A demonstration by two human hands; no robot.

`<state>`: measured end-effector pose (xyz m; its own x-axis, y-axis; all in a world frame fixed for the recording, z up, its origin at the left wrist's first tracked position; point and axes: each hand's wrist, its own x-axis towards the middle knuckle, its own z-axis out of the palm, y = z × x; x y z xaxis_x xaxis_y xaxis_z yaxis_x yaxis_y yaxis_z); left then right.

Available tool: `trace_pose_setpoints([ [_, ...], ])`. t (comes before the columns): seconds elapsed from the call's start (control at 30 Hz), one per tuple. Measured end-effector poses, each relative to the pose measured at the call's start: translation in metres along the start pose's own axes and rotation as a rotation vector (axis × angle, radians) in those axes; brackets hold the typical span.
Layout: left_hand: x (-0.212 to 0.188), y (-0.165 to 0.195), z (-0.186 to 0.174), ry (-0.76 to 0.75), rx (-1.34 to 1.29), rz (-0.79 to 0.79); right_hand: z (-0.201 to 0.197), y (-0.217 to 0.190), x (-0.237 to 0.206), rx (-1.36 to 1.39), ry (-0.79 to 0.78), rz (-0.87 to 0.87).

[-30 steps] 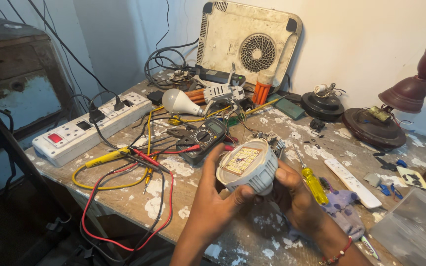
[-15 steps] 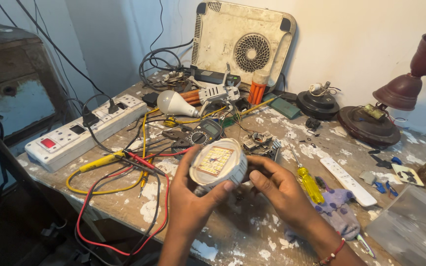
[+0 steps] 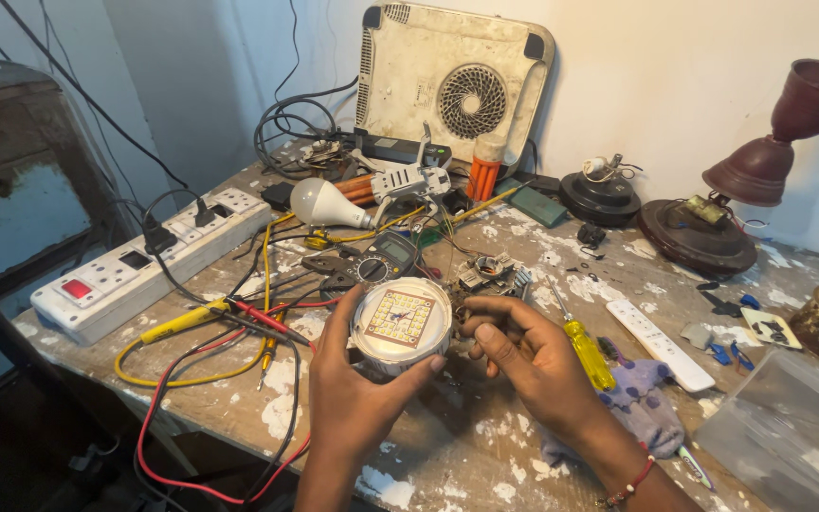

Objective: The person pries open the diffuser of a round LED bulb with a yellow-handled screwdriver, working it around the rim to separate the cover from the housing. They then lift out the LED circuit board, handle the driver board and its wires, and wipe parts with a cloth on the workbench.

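My left hand [image 3: 353, 393] holds a round white lamp housing [image 3: 400, 324] with its open face turned up, showing a square LED board inside. Thumb and fingers wrap its rim from the left and below. My right hand [image 3: 528, 360] rests just right of the housing, fingers curled with the fingertips near its edge and by a small circuit part [image 3: 490, 273] on the paint-spattered wooden bench [image 3: 485, 446]. A multimeter [image 3: 381, 261] lies just beyond the housing.
A white power strip [image 3: 144, 265] lies at the left with red, black and yellow leads [image 3: 210, 327]. Behind are a white bulb [image 3: 319, 202], a white fan-vented appliance [image 3: 452, 85] and a dark lamp base [image 3: 699, 237]. A yellow screwdriver [image 3: 588, 346], white remote [image 3: 661, 343] and purple cloth [image 3: 642, 408] lie right.
The lamp housing has been turned from tilted sideways to face up and lowered toward the bench. My right hand has come off it and now sits beside it.
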<state>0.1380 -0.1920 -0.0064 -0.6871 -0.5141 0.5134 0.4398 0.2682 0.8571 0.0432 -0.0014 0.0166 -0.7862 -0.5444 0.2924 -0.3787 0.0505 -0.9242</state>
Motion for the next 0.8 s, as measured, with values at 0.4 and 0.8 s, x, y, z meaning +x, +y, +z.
trace_pose_setpoints([
  [0.4,0.0035,0.0005,0.0014,0.026,0.147,-0.008,-0.0010,0.0029,0.0013,0.014,0.025,0.052],
  [0.8,0.0061,0.0001,0.0050,0.010,0.133,-0.047,0.0000,0.0054,0.0000,0.017,0.016,0.049],
])
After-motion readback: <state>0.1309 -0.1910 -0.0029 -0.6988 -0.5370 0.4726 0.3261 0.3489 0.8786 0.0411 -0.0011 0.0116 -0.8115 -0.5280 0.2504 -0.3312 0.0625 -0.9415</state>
